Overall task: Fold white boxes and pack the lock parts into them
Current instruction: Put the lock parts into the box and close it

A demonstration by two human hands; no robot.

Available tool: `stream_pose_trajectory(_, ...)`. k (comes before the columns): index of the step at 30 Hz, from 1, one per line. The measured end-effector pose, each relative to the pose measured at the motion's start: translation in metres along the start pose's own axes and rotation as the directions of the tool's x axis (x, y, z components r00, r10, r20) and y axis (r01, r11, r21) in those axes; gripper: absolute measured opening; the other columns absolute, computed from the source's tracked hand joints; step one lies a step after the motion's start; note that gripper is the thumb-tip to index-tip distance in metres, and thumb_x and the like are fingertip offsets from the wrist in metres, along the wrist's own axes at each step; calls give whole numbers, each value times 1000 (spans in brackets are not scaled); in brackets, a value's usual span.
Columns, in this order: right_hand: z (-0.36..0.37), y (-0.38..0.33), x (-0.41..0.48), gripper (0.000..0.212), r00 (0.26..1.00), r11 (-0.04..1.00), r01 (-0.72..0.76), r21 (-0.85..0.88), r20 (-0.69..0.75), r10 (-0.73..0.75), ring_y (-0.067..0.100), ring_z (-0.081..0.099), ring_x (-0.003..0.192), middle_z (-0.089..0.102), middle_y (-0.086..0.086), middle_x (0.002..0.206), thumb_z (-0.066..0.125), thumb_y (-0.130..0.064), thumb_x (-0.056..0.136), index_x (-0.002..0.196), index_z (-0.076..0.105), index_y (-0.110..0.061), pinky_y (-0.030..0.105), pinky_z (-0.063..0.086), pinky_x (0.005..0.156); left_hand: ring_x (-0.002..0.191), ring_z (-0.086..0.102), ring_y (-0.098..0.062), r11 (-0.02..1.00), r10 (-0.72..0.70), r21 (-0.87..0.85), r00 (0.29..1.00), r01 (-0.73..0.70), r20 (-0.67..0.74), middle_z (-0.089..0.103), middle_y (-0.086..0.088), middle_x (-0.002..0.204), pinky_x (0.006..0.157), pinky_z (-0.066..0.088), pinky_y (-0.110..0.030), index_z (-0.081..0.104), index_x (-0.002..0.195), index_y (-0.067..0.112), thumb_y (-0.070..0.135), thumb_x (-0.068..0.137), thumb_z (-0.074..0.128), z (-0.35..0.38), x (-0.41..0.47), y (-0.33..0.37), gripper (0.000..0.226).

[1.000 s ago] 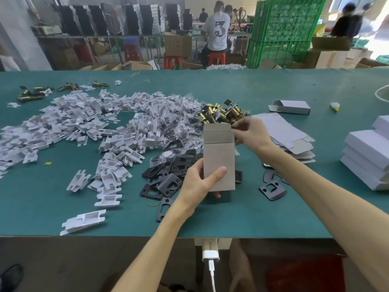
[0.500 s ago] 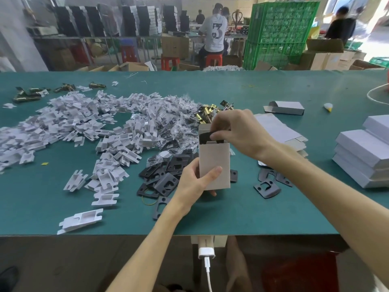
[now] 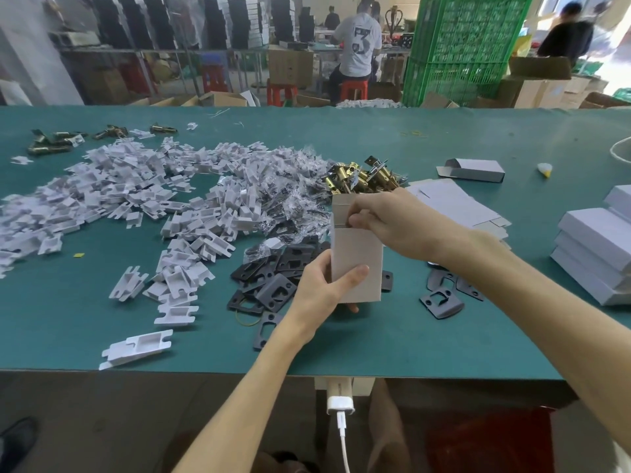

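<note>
Left grip [image 3: 321,290] round upright box [image 3: 356,256], mouth up

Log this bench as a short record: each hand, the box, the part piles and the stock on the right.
Left hand: grips the white box low, upright over the table
Right hand: fingers curled at the box's open top; what they pinch is hidden
Top flap: up
Black plates: loose pile left of the box
Brass latches: heap behind the box
Closed boxes: stacked far right

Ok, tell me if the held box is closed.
Open. The white box has its top flap standing up; the right hand is at its mouth.
</note>
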State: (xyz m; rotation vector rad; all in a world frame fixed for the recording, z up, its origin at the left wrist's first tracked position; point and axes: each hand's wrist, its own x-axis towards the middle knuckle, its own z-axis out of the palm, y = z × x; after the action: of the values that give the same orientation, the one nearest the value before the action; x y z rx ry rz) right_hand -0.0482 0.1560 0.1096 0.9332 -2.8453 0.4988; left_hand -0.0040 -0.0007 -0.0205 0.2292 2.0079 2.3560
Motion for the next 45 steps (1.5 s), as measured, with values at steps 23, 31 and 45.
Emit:
stream_pose_trajectory(23,95,73,15,28,960,960,-281,-13,-1,281,35,51,118,61,15,125,56,-15,100,126,62,-9,45,42,99,98,74,-26,998,8,-63,997,-14,-81,73,-10,116,58,61,-37,62,129,14,28,92,77,1,1,0,42)
stream_pose_trajectory(31,79,68,5,22,873,883,-347,315,-236,427,17,71,84,76,12,104,53,2,99,110,72,-4,30,59,83,98,75,-27,999,3,-41,998,-6,-67,74,-9,115,58,60,-36,61,129,13,22,93,78,1,0,1,40)
stream_pose_trajectory(45,9,-18,2,16,848,924,201,324,-531,2,8,71,88,73,3,98,64,0,97,111,68,-5,22,57,79,99,72,-26,1000,-6,-17,999,6,-33,72,-15,117,59,58,-35,63,128,10,26,90,79,2,-2,4,44)
